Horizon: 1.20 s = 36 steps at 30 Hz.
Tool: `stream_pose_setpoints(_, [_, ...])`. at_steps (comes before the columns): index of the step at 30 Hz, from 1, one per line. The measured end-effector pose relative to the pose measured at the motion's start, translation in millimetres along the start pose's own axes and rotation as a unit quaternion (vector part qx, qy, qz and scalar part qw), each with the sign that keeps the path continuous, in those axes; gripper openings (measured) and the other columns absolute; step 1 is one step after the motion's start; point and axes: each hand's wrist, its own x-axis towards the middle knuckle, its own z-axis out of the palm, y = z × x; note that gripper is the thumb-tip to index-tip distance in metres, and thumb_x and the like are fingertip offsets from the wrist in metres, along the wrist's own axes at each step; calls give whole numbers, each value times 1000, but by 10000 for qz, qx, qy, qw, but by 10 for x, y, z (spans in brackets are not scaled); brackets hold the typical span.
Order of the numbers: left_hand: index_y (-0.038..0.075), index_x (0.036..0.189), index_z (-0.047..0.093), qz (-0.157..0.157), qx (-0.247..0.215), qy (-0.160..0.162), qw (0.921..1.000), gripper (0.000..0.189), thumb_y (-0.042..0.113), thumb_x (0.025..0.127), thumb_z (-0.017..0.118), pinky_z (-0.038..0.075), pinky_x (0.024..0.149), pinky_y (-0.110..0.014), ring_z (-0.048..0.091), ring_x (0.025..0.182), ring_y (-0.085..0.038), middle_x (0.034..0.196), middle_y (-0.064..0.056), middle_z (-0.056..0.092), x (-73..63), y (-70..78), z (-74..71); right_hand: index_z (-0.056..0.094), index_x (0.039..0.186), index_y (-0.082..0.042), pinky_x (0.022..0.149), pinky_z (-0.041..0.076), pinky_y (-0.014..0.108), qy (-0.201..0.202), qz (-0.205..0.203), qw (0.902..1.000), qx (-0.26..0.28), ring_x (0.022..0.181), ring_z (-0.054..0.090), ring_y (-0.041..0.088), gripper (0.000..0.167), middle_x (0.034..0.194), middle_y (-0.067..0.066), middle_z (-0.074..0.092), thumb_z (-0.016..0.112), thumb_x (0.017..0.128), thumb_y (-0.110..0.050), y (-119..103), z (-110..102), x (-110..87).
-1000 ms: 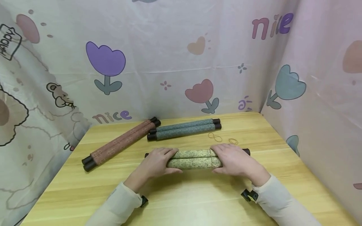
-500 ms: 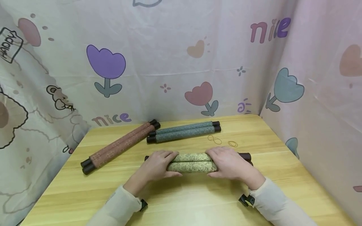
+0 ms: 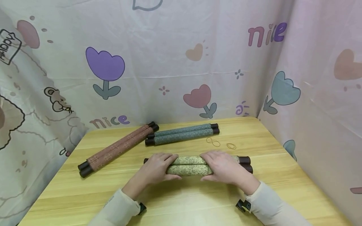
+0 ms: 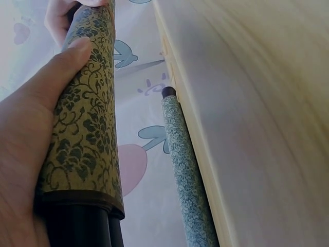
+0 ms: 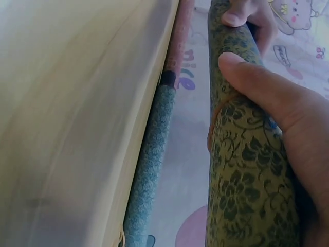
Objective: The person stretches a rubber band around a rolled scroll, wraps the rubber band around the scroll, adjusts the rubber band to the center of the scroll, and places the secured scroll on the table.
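Green floral scroll pair [image 3: 189, 169], dark-ended: held above wooden table [image 3: 181, 204], nearer than blue scroll pair [image 3: 183, 135]. Gripped by left hand [image 3: 157, 168] and right hand [image 3: 222, 167], fingers curled round both rolls. Thin band [image 5: 216, 112] around it. Probably light, stiff lengthwise, crushable; best held two-handed, rolls together, pressure gentle.

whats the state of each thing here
Yellow-green floral scroll: rolled, held off the pale wooden table
Thin orange rubber band: round that scroll
Reddish patterned scroll: rolled, on the table
Teal patterned scroll: rolled, on the table
Left loose orange band: twisted, figure-eight
Right loose orange band: small loop
Left grip: curled round the yellow-green scroll
Right grip: curled round it too
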Motion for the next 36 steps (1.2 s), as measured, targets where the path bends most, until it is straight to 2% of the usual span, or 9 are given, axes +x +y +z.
stream_pose_setpoints(7, [10, 134, 59, -9, 12, -96, 10000, 83, 72, 81, 60, 52, 92, -47, 65, 105, -28, 120, -9, 67, -5, 25, -2, 48, 139, 2, 100, 46, 48, -248, 79, 9993, 265, 117, 58, 34, 96, 130, 17, 59, 67, 77, -68, -46, -19, 1])
stream_pose_setpoints(15, [9, 132, 61, -169, -169, 91, 9997, 85, 67, 72, 73, 53, 90, -47, 66, 103, -31, 118, -11, 67, -17, 14, 19, 39, 146, 2, 108, 37, 50, -508, 399, 9966, 513, 126, 50, 35, 105, 139, 18, 52, 67, 74, -69, 11, -61, -42])
stream_pose_setpoints(20, [9, 134, 59, -280, -179, 42, 9994, 84, 66, 73, 73, 53, 90, -48, 65, 104, -31, 119, -10, 67, -6, -13, -3, 39, 146, 3, 108, 35, 53, -586, 554, 9957, 462, 127, 49, 36, 106, 139, 18, 52, 69, 73, -68, 71, -91, -48])
stream_pose_setpoints(25, [9, 134, 59, -290, -102, 32, 9995, 84, 66, 74, 72, 53, 89, -49, 65, 104, -31, 118, -11, 67, 17, -33, -26, 41, 145, 1, 108, 35, 53, -547, 639, 9960, 289, 126, 51, 35, 100, 137, 17, 54, 70, 76, -66, 113, -104, -44])
stream_pose_setpoints(31, [8, 134, 60, -184, -81, 44, 9998, 83, 65, 74, 72, 53, 88, -48, 65, 104, -31, 118, -11, 67, 13, -25, -26, 47, 140, 2, 106, 39, 52, -356, 323, 9988, 18, 122, 54, 33, 89, 133, 16, 57, 71, 80, -60, 113, -57, -38])
stream_pose_setpoints(36, [9, 134, 60, -145, -38, 30, 9999, 83, 67, 75, 71, 52, 90, -47, 65, 104, -30, 119, -11, 67, 11, -13, -15, 51, 136, 2, 103, 42, 48, -171, 50, 9992, -351, 117, 58, 31, 88, 127, 15, 61, 70, 79, -63, 104, -23, -28])
